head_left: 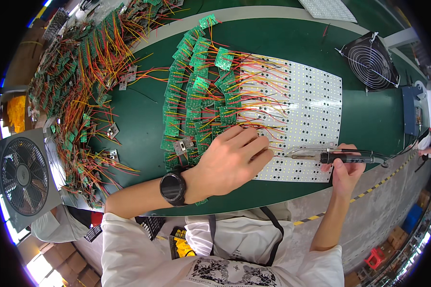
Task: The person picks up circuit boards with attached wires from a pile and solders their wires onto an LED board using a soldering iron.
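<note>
Fingers of the right hand (345, 174) are closed around one soldering iron (326, 157), its tip held over the lower left part of one white LED panel (316, 110); the fingers of the left hand (234, 160) are bent and drawn together just left of the tip, and whether a wire is pinched by them cannot be told; one black watch (173, 188) is worn on the left wrist. Green circuit boards (171, 107) are laid in about three overlapping columns on the green worktop (368, 115), left of the panel, their red and yellow wires (261, 98) spread across it; an exact count is prevented by the overlap, as in the large heap (64, 71) farther left; two fans are seen, one black-framed fan (368, 64) at the far right of the worktop and one larger fan (24, 174) at the left. Small lettering and a black design are printed on the white shirt (134, 253), the lettering too fine to be read; a second white panel (328, 8) is cut off by the top edge; part of the board columns is covered by the left hand.
</note>
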A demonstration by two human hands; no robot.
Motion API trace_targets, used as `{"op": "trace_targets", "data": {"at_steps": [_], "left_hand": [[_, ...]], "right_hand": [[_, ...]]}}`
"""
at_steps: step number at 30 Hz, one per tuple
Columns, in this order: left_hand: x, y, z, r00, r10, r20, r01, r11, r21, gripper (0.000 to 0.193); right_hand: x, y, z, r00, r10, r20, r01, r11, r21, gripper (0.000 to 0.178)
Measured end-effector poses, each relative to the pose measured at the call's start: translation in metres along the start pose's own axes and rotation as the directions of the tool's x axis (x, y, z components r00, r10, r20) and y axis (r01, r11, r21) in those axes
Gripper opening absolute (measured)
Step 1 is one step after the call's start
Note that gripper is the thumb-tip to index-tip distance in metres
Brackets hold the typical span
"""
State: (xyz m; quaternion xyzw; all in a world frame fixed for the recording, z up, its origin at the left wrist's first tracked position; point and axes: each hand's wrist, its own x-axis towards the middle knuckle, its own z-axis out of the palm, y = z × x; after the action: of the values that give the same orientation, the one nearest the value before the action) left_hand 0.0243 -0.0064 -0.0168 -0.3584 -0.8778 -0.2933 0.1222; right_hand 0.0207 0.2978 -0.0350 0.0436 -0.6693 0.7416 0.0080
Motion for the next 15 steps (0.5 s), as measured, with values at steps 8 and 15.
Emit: {"op": "trace_targets", "data": {"at_steps": [8, 15], "left_hand": [[-0.0001, -0.0024, 0.0042, 1.000, -0.009, -0.027, 0.009, 1.000, -0.010, 0.025], [-0.0002, -0.0028, 0.0058, 0.999, -0.026, -0.048, 0.025, 0.999, -0.026, 0.023]], "right_hand": [[-0.0010, 0.0019, -0.0051, 0.998, 0.022, 0.057, -0.022, 1.000, 0.002, 0.028], [-0.0009, 0.0002, -0.0024, 0.998, 0.004, 0.070, -0.004, 1.000, -0.002, 0.027]]}}
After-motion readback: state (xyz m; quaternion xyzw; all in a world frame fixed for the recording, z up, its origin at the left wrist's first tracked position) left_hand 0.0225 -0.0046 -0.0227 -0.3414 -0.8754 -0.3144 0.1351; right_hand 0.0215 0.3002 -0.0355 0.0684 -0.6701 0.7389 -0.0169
